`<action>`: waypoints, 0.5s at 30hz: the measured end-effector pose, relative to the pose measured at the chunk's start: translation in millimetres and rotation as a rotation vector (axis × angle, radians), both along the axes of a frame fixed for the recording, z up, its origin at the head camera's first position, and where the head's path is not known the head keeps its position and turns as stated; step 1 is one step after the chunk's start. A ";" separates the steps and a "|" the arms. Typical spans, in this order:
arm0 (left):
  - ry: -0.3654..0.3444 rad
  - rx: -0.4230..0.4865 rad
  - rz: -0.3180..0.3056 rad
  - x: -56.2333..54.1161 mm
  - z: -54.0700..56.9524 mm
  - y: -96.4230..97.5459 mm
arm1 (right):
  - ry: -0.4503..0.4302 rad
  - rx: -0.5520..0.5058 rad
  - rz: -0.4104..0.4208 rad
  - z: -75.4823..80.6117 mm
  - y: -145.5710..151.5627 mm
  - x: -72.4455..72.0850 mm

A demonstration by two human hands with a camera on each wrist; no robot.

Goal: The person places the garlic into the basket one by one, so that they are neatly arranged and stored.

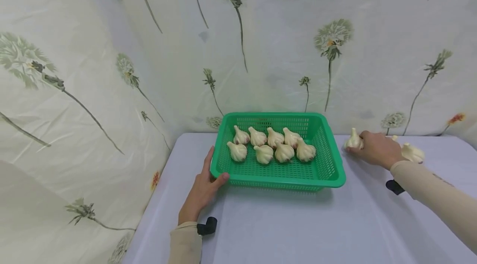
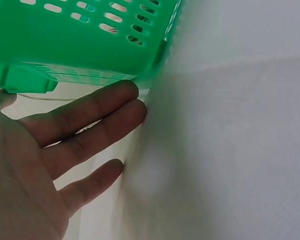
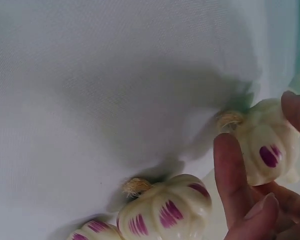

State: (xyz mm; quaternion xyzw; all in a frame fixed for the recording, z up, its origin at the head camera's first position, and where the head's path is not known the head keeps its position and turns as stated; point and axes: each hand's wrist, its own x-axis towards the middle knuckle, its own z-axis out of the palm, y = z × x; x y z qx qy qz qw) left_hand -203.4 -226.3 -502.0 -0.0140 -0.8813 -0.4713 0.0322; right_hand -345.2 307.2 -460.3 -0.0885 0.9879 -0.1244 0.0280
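A green plastic basket (image 1: 275,180) stands on the table with several white garlic bulbs (image 1: 264,154) in two rows inside. My left hand (image 1: 202,191) lies at its front left corner, thumb by the front rim and index finger along the left side. In the left wrist view, the other fingers (image 2: 97,132) stretch out nearly straight beside the basket's lower part. To the right of the basket, my right hand (image 1: 380,148) pinches a garlic bulb (image 1: 354,140) between thumb and fingers. Purple streaks mark this bulb (image 3: 262,132) in the right wrist view, and its root end is near the cloth.
More garlic bulbs (image 1: 413,153) lie just right of my right hand, one partly hidden by it. A white cloth (image 1: 283,226) covers the table. Curtains with a dandelion print (image 1: 275,48) hang close behind the table and on its left side.
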 end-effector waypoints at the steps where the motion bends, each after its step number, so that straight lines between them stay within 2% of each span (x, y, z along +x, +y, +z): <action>1: -0.004 0.001 0.001 -0.1 0.4 -0.1 | 0.009 -0.005 0.000 0.8 -0.6 -0.9; 8: -0.039 0.002 0.019 -1.6 2.3 -0.2 | 0.111 -0.037 -0.031 14.0 -5.9 -1.4; 15: -0.059 0.002 0.029 -2.8 2.3 -1.0 | 0.207 -0.098 -0.082 34.4 -11.6 -0.9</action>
